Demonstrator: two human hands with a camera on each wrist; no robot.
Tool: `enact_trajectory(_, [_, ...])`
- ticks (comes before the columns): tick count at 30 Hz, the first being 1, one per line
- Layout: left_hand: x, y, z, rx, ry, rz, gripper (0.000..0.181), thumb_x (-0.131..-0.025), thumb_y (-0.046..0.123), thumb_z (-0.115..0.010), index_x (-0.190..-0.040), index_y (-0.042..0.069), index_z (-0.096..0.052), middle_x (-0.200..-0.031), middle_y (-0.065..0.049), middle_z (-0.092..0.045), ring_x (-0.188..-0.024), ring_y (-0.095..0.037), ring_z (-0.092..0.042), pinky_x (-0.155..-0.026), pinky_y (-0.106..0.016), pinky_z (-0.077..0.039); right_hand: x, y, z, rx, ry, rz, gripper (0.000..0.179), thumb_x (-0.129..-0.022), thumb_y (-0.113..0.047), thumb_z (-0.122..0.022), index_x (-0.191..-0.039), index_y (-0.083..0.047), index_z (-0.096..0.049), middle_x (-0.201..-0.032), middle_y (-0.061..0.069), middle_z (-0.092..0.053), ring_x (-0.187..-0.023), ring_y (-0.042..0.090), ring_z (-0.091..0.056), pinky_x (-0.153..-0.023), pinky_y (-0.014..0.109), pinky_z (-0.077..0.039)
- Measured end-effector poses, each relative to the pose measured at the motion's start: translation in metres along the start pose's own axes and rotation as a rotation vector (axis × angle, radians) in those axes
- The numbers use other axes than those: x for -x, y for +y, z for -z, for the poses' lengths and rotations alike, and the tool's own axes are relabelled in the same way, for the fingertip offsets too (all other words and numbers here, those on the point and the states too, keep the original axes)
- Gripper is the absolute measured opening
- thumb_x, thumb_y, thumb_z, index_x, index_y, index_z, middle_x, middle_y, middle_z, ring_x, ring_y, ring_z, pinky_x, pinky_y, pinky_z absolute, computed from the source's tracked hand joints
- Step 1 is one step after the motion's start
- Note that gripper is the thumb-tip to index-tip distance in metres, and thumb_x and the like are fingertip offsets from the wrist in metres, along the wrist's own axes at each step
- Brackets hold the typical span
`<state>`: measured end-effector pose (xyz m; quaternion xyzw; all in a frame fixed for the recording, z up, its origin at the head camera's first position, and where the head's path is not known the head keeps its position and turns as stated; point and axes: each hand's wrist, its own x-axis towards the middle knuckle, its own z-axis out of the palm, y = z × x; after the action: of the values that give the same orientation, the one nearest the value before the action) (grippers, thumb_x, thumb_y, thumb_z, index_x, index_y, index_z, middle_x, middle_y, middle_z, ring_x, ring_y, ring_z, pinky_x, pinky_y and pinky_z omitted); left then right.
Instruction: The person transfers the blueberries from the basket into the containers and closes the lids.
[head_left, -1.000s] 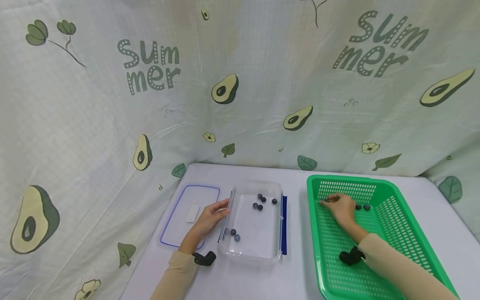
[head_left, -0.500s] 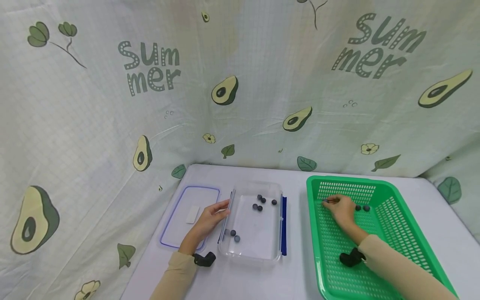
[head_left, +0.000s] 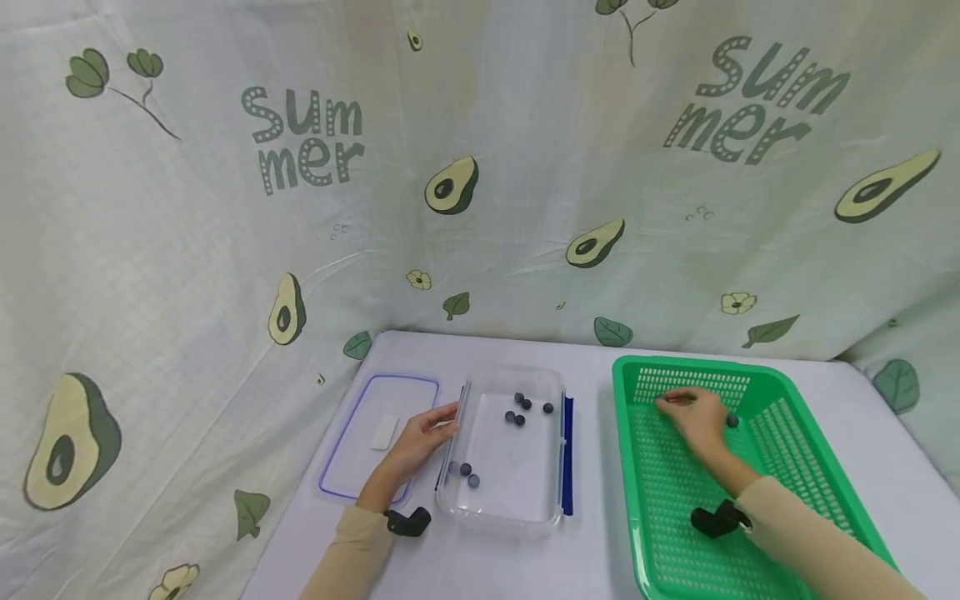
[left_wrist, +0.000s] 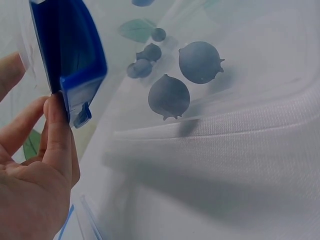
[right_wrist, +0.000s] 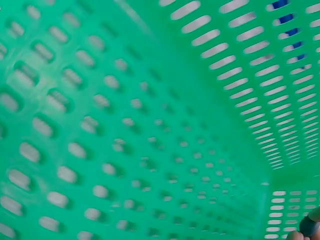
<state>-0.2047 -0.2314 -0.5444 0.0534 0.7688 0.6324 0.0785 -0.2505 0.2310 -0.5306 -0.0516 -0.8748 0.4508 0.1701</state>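
My left hand (head_left: 416,437) holds the left side of a clear plastic box (head_left: 517,497); in the left wrist view its fingertips are at the blue latch flap (left_wrist: 82,55). Several dark blueberries (head_left: 520,420) lie in the box, most toward the back and a few near the left wall. Over the far end of a green slotted basket (head_left: 628,471), my right hand (head_left: 699,421) pinches a blueberry (head_left: 660,398) between thumb and fingers. That blueberry (right_wrist: 309,227) peeks in at the lower right corner of the right wrist view. Another blueberry (head_left: 732,422) sits just right of the hand.
A clear lid with a blue rim (head_left: 405,377) and a white label (head_left: 385,432) lies left of the box, partly under the left forearm. Another blue latch flap (head_left: 567,458) hangs along the box's right side. A printed curtain (head_left: 517,275) stands behind the table.
My right hand has shifted slightly right in the basket, blueberry still pinched, and now covers one of the two blueberries seen beside it before. The left hand stays on the box.
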Motion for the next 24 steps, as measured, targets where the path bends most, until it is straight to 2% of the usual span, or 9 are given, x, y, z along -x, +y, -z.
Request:
enact_trajectory(6, [0.003,0.0,-0.001,0.011,0.003,0.0,0.055,-0.095,0.026,-0.069,-0.144,0.005,-0.052,-0.139,-0.012,-0.055,-0.128,-0.028,-0.051,-0.108,-0.039,-0.039,-0.003,-0.017,0.009,-0.037,0.012,-0.021,0.024,-0.083,-0.008,-0.079,-0.099,0.008,-0.073,-0.088,0.018,-0.073,-0.063,-0.011,-0.053,-0.056,0.013,-0.046])
enact_trajectory(12, [0.0,0.001,0.0,0.011,-0.01,-0.014,0.055,-0.096,0.022,-0.068,-0.144,0.003,-0.051,-0.14,-0.016,-0.054,-0.128,-0.029,-0.051,-0.103,-0.028,-0.041,-0.006,-0.045,0.019,-0.083,0.014,-0.021,0.027,-0.086,-0.015,-0.079,-0.103,0.005,-0.073,-0.09,0.014,-0.074,-0.067,-0.014,-0.054,-0.056,0.016,-0.048])
enact_trajectory(17, [0.001,0.002,0.0,0.005,-0.007,-0.011,0.055,-0.097,0.022,-0.068,-0.144,0.001,-0.05,-0.14,-0.017,-0.054,-0.13,-0.03,-0.049,-0.105,-0.03,-0.042,-0.008,-0.063,0.021,-0.143,-0.017,-0.003,0.029,-0.087,-0.016,-0.079,-0.105,0.005,-0.072,-0.087,0.006,-0.074,-0.071,-0.013,-0.058,-0.059,0.015,-0.049])
enact_trajectory(22, [0.001,0.002,0.0,0.009,-0.006,-0.002,0.056,-0.097,0.023,-0.068,-0.145,0.001,-0.05,-0.141,-0.016,-0.053,-0.13,-0.029,-0.05,-0.106,-0.031,-0.041,-0.007,-0.078,0.017,-0.277,-0.063,0.047,0.029,-0.086,-0.01,-0.078,-0.106,0.01,-0.07,-0.086,-0.001,-0.072,-0.075,-0.007,-0.063,-0.065,0.014,-0.052])
enact_trajectory(24, [0.001,0.002,-0.001,0.009,-0.01,-0.004,0.056,-0.097,0.023,-0.067,-0.145,0.001,-0.049,-0.141,-0.017,-0.053,-0.13,-0.03,-0.05,-0.106,-0.031,-0.041,-0.005,-0.085,0.014,-0.334,-0.086,0.072,0.028,-0.086,-0.007,-0.078,-0.105,0.011,-0.069,-0.088,0.0,-0.071,-0.076,-0.004,-0.065,-0.067,0.015,-0.053])
